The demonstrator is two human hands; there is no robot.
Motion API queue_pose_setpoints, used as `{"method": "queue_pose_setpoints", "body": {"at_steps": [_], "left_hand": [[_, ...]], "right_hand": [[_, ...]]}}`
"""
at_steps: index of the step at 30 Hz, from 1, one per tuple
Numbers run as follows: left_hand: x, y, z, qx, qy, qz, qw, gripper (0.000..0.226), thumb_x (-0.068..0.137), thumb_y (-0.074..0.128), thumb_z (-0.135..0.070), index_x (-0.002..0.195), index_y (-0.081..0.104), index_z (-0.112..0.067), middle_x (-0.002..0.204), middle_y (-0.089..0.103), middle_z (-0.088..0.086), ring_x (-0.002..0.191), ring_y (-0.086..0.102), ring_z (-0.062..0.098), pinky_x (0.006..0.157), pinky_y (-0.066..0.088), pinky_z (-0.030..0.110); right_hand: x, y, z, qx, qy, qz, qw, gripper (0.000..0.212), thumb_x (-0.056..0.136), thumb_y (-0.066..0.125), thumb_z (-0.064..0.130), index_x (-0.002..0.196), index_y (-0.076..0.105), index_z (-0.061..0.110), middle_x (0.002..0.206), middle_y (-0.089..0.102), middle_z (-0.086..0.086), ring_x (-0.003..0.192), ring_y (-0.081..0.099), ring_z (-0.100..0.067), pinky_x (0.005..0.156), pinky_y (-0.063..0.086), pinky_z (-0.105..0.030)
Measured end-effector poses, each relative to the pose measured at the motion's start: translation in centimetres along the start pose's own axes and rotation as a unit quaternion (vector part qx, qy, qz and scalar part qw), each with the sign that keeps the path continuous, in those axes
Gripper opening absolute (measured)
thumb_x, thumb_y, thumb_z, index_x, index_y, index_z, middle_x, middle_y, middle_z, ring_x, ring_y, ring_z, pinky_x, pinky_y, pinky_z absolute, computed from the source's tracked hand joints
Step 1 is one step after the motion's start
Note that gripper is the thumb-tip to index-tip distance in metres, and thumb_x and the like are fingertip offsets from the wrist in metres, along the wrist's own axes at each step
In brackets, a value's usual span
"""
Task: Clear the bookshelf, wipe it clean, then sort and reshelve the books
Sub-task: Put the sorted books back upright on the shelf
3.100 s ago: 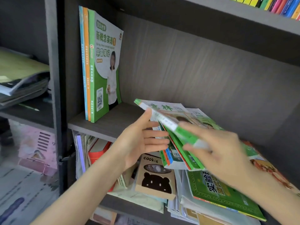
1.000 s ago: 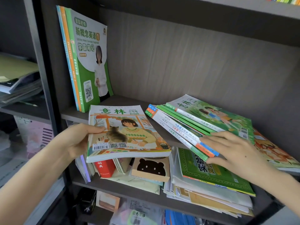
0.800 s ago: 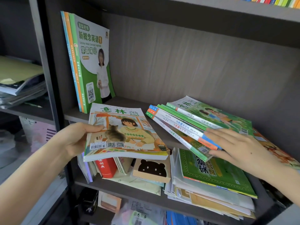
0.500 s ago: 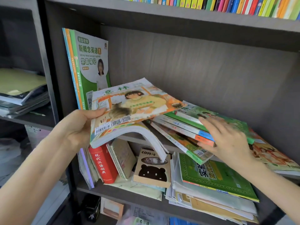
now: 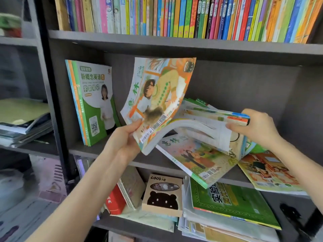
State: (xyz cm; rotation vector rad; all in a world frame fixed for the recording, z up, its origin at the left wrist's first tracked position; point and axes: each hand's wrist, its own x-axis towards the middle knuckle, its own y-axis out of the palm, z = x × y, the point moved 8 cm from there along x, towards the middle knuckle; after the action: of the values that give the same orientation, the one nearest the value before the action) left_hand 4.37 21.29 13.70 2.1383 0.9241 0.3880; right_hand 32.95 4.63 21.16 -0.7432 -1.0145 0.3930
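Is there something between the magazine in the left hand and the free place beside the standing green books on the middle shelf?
Nothing visible does. The shelf board beside the standing green books is bare, and the magazine, held by the left hand, hangs just right of it. Only its sagging pages overlie a flat magazine.

The grey shelf (image 5: 97, 151) bears 3 upright books (image 5: 92, 103) at left, with flat magazines (image 5: 197, 159) overhanging its near edge at right.
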Motion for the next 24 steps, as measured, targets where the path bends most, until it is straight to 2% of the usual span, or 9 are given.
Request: {"method": "queue_pose_setpoints", "body": {"at_steps": [3,6,8,12,15,17,19,22,24], "left_hand": [[1.2,-1.5,4.7,0.081,-0.054,-0.062,0.993,0.033,0.090,0.050,0.004,0.122,0.057,0.001,0.113,0.067,0.020,0.088,0.069,0.028,0.060,0.060,0.041],[1.1,-4.2,7.7,0.218,-0.070,-0.113,0.967,0.018,0.084,0.056,0.013,0.096,0.064,0.002,0.080,0.071,0.015,0.064,0.069,0.024,0.050,0.059,0.034],[0.8,-4.7,8.1,0.284,-0.056,-0.125,0.949,0.014,0.081,0.062,0.012,0.087,0.065,-0.001,0.072,0.070,0.012,0.056,0.067,0.020,0.053,0.059,0.031],[2.1,-2.9,9.8,0.273,-0.086,-0.095,0.954,0.013,0.083,0.062,0.009,0.092,0.064,0.001,0.072,0.068,0.011,0.059,0.067,0.020,0.052,0.059,0.032],[2.6,-0.8,13.0,0.361,-0.143,-0.044,0.921,0.010,0.093,0.057,-0.005,0.102,0.061,-0.002,0.076,0.067,0.012,0.054,0.066,0.016,0.050,0.058,0.029],[1.9,-0.5,15.6,0.407,-0.221,-0.012,0.886,0.041,0.097,0.056,-0.027,0.121,0.051,0.005,0.089,0.069,0.020,0.058,0.069,0.020,0.053,0.059,0.028],[1.0,-0.4,17.7,0.351,-0.296,0.004,0.888,0.055,0.096,0.055,-0.038,0.124,0.045,0.008,0.107,0.065,0.031,0.081,0.070,0.034,0.066,0.059,0.035],[1.7,0.2,19.0,0.115,-0.278,-0.057,0.952,0.017,0.092,0.063,-0.014,0.087,0.058,0.001,0.068,0.068,0.018,0.068,0.064,0.029,0.056,0.058,0.038],[2.8,0.0,19.5,0.050,-0.234,-0.101,0.966,0.011,0.088,0.066,-0.006,0.081,0.060,0.000,0.056,0.063,0.011,0.059,0.061,0.024,0.051,0.057,0.035]], "right_hand": [[0.3,-0.3,-0.4,0.021,0.019,-0.001,1.000,0.035,0.077,0.075,0.045,0.068,0.054,0.019,0.068,0.061,0.004,0.065,0.059,-0.016,0.053,0.038,-0.030],[1.0,-0.4,-1.2,0.037,0.047,0.010,0.998,0.033,0.078,0.075,0.043,0.071,0.056,0.017,0.072,0.063,0.002,0.064,0.056,-0.009,0.051,0.037,-0.028],[1.4,-0.3,-1.4,0.045,0.059,0.021,0.997,0.033,0.079,0.075,0.042,0.073,0.057,0.015,0.073,0.063,0.002,0.064,0.056,-0.008,0.050,0.039,-0.028],[1.2,-0.1,-1.2,0.048,0.063,0.029,0.996,0.033,0.079,0.075,0.041,0.073,0.056,0.015,0.071,0.061,0.004,0.063,0.058,-0.010,0.048,0.039,-0.027],[0.9,-0.1,-1.1,0.042,0.057,0.028,0.997,0.033,0.079,0.074,0.042,0.071,0.056,0.016,0.070,0.062,0.004,0.062,0.058,-0.010,0.047,0.036,-0.027],[0.9,-0.2,-0.9,0.044,0.055,0.025,0.997,0.033,0.080,0.075,0.040,0.069,0.055,0.017,0.068,0.060,0.005,0.060,0.056,-0.009,0.047,0.034,-0.027],[0.8,-0.4,-0.6,0.047,0.052,0.026,0.997,0.032,0.081,0.074,0.038,0.068,0.054,0.017,0.067,0.059,0.006,0.059,0.054,-0.008,0.047,0.031,-0.027],[0.8,-0.3,-0.5,0.042,0.052,0.030,0.997,0.031,0.082,0.073,0.039,0.071,0.056,0.015,0.070,0.061,0.004,0.058,0.055,-0.009,0.047,0.033,-0.026],[0.7,-0.3,-0.7,0.044,0.054,0.028,0.997,0.031,0.082,0.073,0.039,0.073,0.057,0.014,0.070,0.062,0.004,0.058,0.056,-0.010,0.047,0.034,-0.026]]}}
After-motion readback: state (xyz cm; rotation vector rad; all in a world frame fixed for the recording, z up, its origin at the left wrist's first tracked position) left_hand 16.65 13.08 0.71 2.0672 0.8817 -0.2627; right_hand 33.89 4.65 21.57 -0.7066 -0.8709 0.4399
